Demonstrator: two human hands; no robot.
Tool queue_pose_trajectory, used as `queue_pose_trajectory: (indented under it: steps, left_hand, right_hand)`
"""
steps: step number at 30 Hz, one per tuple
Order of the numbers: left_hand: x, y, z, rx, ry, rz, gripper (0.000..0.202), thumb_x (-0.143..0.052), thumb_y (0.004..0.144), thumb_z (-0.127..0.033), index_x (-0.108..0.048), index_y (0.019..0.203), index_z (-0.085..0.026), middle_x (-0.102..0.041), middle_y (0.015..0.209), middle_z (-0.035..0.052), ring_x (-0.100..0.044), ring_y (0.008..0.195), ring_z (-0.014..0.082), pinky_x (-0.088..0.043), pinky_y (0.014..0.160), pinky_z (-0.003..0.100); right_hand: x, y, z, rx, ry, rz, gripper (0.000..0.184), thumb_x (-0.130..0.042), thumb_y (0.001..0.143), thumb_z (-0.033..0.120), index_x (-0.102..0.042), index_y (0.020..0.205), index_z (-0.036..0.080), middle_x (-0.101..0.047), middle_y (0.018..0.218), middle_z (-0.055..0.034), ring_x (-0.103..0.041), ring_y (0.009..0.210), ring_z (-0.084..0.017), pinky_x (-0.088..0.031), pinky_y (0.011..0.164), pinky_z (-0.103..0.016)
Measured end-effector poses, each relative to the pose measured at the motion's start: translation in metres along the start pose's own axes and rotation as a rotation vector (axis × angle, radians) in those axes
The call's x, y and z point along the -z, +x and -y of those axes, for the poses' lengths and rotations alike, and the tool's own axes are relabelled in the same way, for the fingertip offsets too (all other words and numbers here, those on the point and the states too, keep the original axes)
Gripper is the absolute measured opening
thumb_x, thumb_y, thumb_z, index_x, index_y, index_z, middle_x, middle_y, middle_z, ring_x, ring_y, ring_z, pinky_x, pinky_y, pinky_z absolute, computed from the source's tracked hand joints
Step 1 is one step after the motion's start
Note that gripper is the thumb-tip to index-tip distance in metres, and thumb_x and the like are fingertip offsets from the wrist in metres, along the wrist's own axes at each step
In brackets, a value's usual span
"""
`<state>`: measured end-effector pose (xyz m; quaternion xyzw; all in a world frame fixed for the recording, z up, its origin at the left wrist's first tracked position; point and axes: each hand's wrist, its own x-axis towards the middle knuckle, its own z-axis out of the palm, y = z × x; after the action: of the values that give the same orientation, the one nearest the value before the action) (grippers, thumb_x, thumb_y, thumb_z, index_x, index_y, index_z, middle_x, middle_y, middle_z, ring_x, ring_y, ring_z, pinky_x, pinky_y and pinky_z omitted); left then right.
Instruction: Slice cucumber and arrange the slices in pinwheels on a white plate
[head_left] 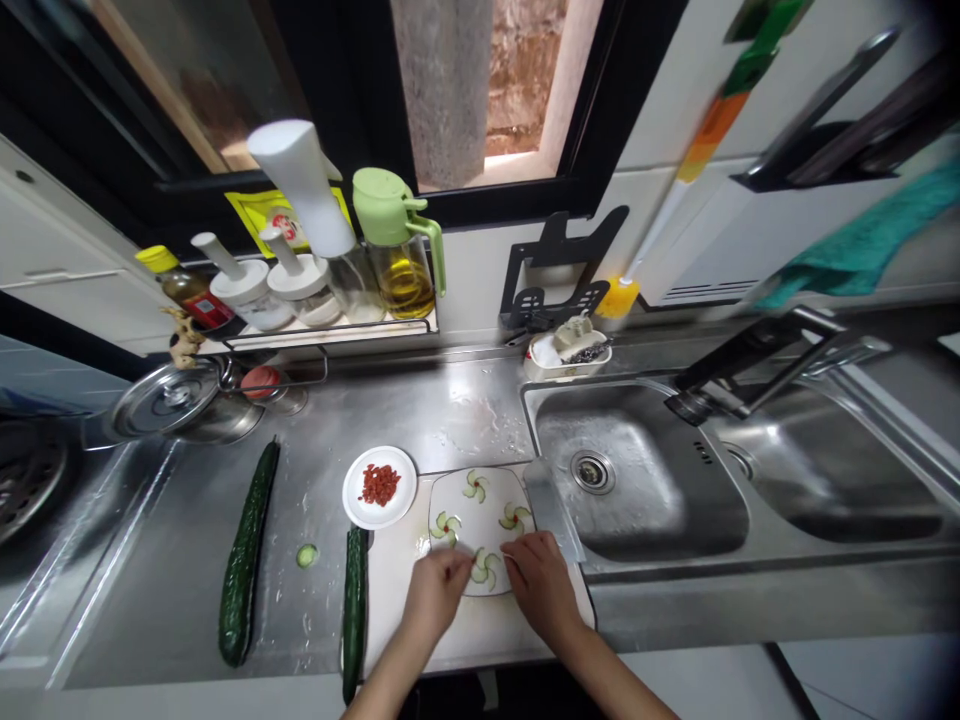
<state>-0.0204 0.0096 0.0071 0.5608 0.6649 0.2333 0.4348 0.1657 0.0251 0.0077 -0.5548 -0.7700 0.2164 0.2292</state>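
A square white plate rests on a white cutting board at the counter's front edge. Several pinwheel flowers of cucumber slices lie on the plate. Both my hands work at the nearest cucumber flower. My left hand has its fingers pinched together at the flower's left side. My right hand has its fingertips curled down on the flower's right side. What each hand holds is too small to make out.
A small round plate of chopped red bits sits left of the square plate. A whole cucumber, a cut cucumber and one loose slice lie on the steel counter. Sink at right; oil bottle and jars behind.
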Motion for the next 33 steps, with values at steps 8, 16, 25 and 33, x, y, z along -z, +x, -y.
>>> queue_pose_trajectory:
  steps: [8,16,25,33]
  left_hand:
    - [-0.021,-0.002,-0.013,-0.062,0.248,0.090,0.031,-0.042,0.086,-0.025,-0.068,0.069,-0.018,-0.067,0.071,0.0057,-0.060,0.071,0.0174,-0.040,0.066,0.026]
    - [-0.024,-0.002,-0.014,-0.048,0.287,0.062,0.029,-0.041,0.085,-0.022,-0.068,0.072,-0.018,-0.067,0.075,0.0074,-0.061,0.076,0.0190,-0.041,0.071,0.028]
    - [-0.024,-0.001,-0.013,-0.025,0.251,0.032,0.023,-0.044,0.081,-0.017,-0.066,0.073,-0.019,-0.065,0.076,0.0059,-0.060,0.076,0.0176,-0.043,0.073,0.027]
    - [-0.024,-0.003,-0.012,-0.046,0.239,0.032,0.021,-0.045,0.081,-0.016,-0.064,0.076,-0.019,-0.064,0.078,0.0057,-0.060,0.078,0.0175,-0.044,0.073,0.028]
  right_hand:
    - [-0.007,-0.010,0.004,-0.012,-0.013,0.062,0.019,-0.050,0.081,0.013,-0.065,0.086,0.022,-0.060,0.080,-0.0043,-0.051,0.083,-0.020,-0.041,0.074,-0.034]
    - [-0.012,-0.014,0.009,-0.005,-0.034,0.130,0.021,-0.051,0.079,0.009,-0.065,0.086,0.023,-0.058,0.082,-0.0036,-0.049,0.084,-0.020,-0.039,0.073,-0.032]
    - [-0.018,-0.016,0.007,0.012,-0.075,0.151,0.025,-0.052,0.078,0.008,-0.065,0.092,0.024,-0.057,0.082,-0.0032,-0.047,0.084,-0.020,-0.037,0.076,-0.033]
    - [-0.017,-0.015,0.008,0.007,-0.070,0.162,0.024,-0.052,0.078,0.009,-0.065,0.092,0.024,-0.057,0.083,-0.0031,-0.047,0.085,-0.020,-0.039,0.077,-0.033]
